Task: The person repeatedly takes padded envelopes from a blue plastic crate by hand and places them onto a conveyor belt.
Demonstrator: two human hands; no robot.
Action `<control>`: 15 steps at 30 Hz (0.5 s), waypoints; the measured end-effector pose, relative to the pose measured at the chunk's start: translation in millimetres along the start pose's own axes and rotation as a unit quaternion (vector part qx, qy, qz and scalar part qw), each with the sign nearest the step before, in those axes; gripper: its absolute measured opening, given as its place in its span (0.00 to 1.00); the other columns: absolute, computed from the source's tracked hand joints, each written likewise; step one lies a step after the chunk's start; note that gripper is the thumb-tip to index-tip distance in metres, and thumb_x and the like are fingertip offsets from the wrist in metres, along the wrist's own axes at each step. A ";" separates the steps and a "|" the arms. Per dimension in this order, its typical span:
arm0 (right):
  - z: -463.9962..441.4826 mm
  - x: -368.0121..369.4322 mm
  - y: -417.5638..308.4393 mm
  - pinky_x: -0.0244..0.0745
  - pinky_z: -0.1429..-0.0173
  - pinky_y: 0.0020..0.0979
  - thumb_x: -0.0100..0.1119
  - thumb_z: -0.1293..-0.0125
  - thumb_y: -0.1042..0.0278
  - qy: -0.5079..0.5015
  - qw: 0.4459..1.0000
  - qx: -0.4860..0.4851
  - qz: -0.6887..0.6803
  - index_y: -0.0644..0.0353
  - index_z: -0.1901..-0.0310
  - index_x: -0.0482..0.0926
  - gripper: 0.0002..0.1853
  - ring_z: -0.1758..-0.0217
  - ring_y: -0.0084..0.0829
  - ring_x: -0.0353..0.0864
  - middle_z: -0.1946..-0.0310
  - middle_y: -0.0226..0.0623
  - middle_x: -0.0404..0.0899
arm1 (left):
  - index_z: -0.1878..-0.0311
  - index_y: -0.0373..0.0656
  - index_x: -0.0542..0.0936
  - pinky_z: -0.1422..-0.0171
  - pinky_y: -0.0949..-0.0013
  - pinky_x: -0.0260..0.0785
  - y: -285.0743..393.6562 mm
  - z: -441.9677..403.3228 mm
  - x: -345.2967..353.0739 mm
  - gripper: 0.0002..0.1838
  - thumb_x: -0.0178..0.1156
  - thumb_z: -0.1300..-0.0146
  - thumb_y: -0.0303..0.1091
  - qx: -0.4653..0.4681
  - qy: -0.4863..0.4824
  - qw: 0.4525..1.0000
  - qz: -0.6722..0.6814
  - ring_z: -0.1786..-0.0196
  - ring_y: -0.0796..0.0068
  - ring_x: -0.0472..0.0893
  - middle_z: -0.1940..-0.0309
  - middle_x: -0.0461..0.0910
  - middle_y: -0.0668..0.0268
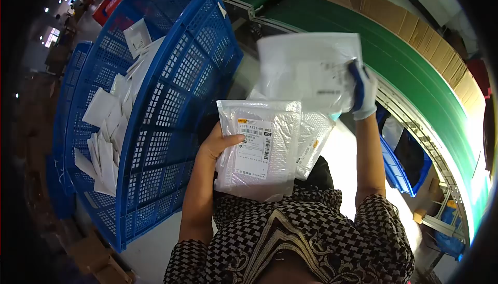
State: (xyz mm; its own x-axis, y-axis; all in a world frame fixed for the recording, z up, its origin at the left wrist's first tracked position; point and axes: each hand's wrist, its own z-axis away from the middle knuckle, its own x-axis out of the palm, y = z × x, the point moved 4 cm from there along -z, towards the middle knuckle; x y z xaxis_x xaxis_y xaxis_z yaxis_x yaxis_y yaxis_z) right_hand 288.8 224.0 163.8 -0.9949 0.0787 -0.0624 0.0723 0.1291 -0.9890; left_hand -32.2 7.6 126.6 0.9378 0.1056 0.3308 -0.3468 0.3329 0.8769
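My bare left hand (220, 143) grips a white bubble mailer (259, 180) by its left edge, thumb across the front. A printed shipping label with barcodes faces up on it. Behind it, to the right, sits another bubble mailer (314, 151), partly covered; what holds it up I cannot tell. My right hand (364, 91), in a white and dark blue glove, is closed on the right edge of a larger white mailer (295, 58), held higher up. That mailer is smeared by motion, and its label is not readable.
A large blue plastic crate (171, 97) stands on the left, with several white mailers (106, 112) inside. A green conveyor belt (332, 16) curves from the top to the right, edged by cardboard (399, 22). Another blue crate (397, 167) sits low on the right.
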 end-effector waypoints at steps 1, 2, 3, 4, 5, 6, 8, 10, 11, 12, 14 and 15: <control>-18.1 -18.5 1.8 0.66 0.71 0.25 0.55 0.37 0.62 0.041 0.987 -0.141 0.063 0.68 0.69 0.78 0.14 0.76 0.25 0.70 0.76 0.33 0.78 | 0.38 0.35 0.64 0.44 0.63 0.69 0.0 -1.4 1.9 0.37 0.63 0.56 0.21 0.007 -0.009 1.000 0.007 0.51 0.59 0.78 0.50 0.76 0.49; -40.4 -47.7 14.9 0.67 0.67 0.25 0.54 0.36 0.63 0.069 0.969 -0.148 0.185 0.67 0.62 0.78 0.13 0.73 0.27 0.71 0.71 0.35 0.78 | 0.38 0.35 0.64 0.44 0.63 0.69 -0.5 -2.6 2.0 0.37 0.63 0.56 0.21 0.010 -0.009 1.000 0.011 0.51 0.59 0.78 0.50 0.76 0.49; -55.9 -72.3 23.3 0.67 0.63 0.26 0.54 0.36 0.65 0.096 0.936 -0.152 0.303 0.65 0.55 0.77 0.13 0.69 0.29 0.73 0.67 0.38 0.78 | 0.38 0.35 0.64 0.44 0.63 0.69 -0.9 -2.1 0.5 0.37 0.63 0.56 0.21 0.005 -0.010 1.000 0.014 0.52 0.59 0.78 0.50 0.76 0.49; -58.5 -78.8 13.5 0.67 0.63 0.26 0.54 0.36 0.65 0.094 0.936 -0.153 0.304 0.65 0.55 0.77 0.13 0.69 0.29 0.73 0.67 0.38 0.78 | 0.38 0.35 0.64 0.44 0.63 0.69 -1.3 -0.4 -1.1 0.37 0.63 0.56 0.21 -0.001 -0.010 1.000 0.016 0.52 0.58 0.78 0.50 0.76 0.49; -63.6 -92.6 14.3 0.68 0.62 0.26 0.53 0.36 0.66 0.103 0.992 -0.015 -0.064 0.64 0.52 0.75 0.14 0.68 0.30 0.74 0.65 0.38 0.79 | 0.38 0.35 0.64 0.44 0.63 0.69 -1.3 2.0 -3.1 0.37 0.63 0.56 0.21 -0.008 -0.009 1.000 0.018 0.52 0.58 0.79 0.50 0.76 0.49; -64.2 -95.5 20.3 0.70 0.61 0.27 0.52 0.35 0.67 0.099 0.892 0.127 -0.422 0.62 0.49 0.73 0.15 0.67 0.31 0.75 0.63 0.39 0.79 | 0.38 0.35 0.64 0.45 0.63 0.69 -1.1 4.6 -4.7 0.37 0.63 0.55 0.21 -0.016 -0.010 1.000 0.019 0.52 0.58 0.79 0.50 0.76 0.49; -62.7 -122.8 78.9 0.73 0.58 0.29 0.49 0.32 0.65 -0.087 0.987 0.016 -0.131 0.69 0.51 0.72 0.15 0.65 0.28 0.77 0.62 0.41 0.79 | 0.38 0.35 0.64 0.45 0.63 0.69 2.0 7.1 -6.3 0.37 0.62 0.55 0.21 -0.018 -0.001 1.000 0.021 0.53 0.58 0.79 0.50 0.76 0.49; 9.5 -65.4 54.9 0.72 0.58 0.26 0.52 0.34 0.64 -0.172 0.952 0.163 -0.195 0.69 0.53 0.74 0.16 0.64 0.27 0.76 0.63 0.40 0.79 | 0.38 0.34 0.64 0.45 0.64 0.70 2.5 8.0 -4.9 0.37 0.62 0.55 0.21 -0.020 0.015 0.999 0.030 0.53 0.58 0.79 0.50 0.76 0.49; 52.6 -21.8 42.9 0.71 0.59 0.23 0.55 0.36 0.63 -0.253 0.883 0.304 -0.252 0.69 0.56 0.76 0.16 0.64 0.25 0.75 0.64 0.40 0.79 | 0.38 0.34 0.64 0.46 0.64 0.70 1.3 6.0 -3.3 0.37 0.62 0.55 0.21 -0.020 0.021 0.999 0.036 0.53 0.58 0.79 0.50 0.76 0.49; 80.4 5.0 35.3 0.70 0.59 0.21 0.58 0.39 0.63 -0.285 0.914 0.266 -0.114 0.69 0.55 0.76 0.17 0.64 0.24 0.75 0.64 0.40 0.79 | 0.38 0.34 0.64 0.46 0.64 0.70 -0.2 4.8 -2.0 0.37 0.62 0.55 0.21 -0.018 0.014 0.999 0.037 0.53 0.58 0.79 0.50 0.76 0.49; 113.0 30.1 44.1 0.69 0.62 0.19 0.65 0.45 0.64 -0.290 0.903 0.303 -0.090 0.68 0.57 0.78 0.18 0.67 0.21 0.73 0.67 0.38 0.78 | 0.37 0.34 0.63 0.46 0.64 0.70 -3.5 6.5 -4.8 0.37 0.61 0.55 0.21 -0.033 0.024 0.998 0.044 0.53 0.58 0.79 0.50 0.76 0.49; 106.7 20.5 43.1 0.68 0.65 0.18 0.66 0.45 0.64 -0.268 0.911 0.307 -0.058 0.68 0.59 0.79 0.17 0.70 0.21 0.73 0.70 0.37 0.78 | 0.37 0.34 0.63 0.46 0.64 0.70 -4.6 6.5 -4.6 0.37 0.61 0.55 0.20 -0.041 0.030 0.998 0.045 0.53 0.58 0.79 0.50 0.76 0.49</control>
State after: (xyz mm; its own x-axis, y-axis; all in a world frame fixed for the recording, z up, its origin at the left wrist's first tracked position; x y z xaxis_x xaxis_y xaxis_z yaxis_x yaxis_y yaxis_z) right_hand 264.1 125.7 105.7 -0.8965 -0.4156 0.1536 0.0757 -0.4852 -0.8711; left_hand -35.1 -0.4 123.3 0.9034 0.1932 0.3827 -0.4287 0.3947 0.8127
